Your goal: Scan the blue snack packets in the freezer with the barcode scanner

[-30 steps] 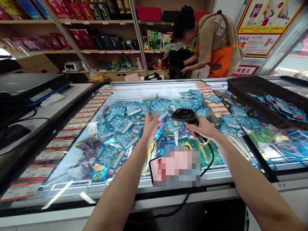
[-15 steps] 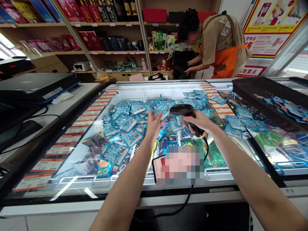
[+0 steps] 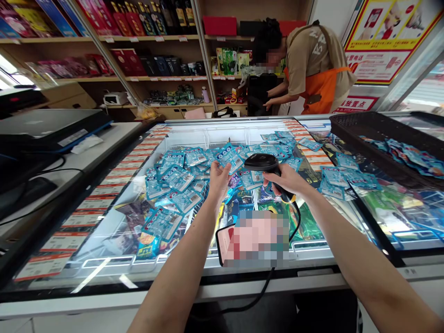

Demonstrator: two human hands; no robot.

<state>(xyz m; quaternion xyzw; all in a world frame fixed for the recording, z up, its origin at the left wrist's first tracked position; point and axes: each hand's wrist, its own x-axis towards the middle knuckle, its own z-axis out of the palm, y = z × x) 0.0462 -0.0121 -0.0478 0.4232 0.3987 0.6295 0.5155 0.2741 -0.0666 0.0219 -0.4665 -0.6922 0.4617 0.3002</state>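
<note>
Blue foil packet (image 3: pixel 229 158) touches the left hand's (image 3: pixel 219 181) parted fingers at 1 o'clock, above a glass-topped chest freezer (image 3: pixel 222 120); the right hand's (image 3: pixel 286 179) fingers clamp a black barcode scanner (image 3: pixel 261 163).

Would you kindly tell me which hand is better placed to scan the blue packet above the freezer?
The right hand, I think: it grips the black handheld barcode scanner, whose head sits close to the blue foil packet at the fingertips of the left hand.
</note>
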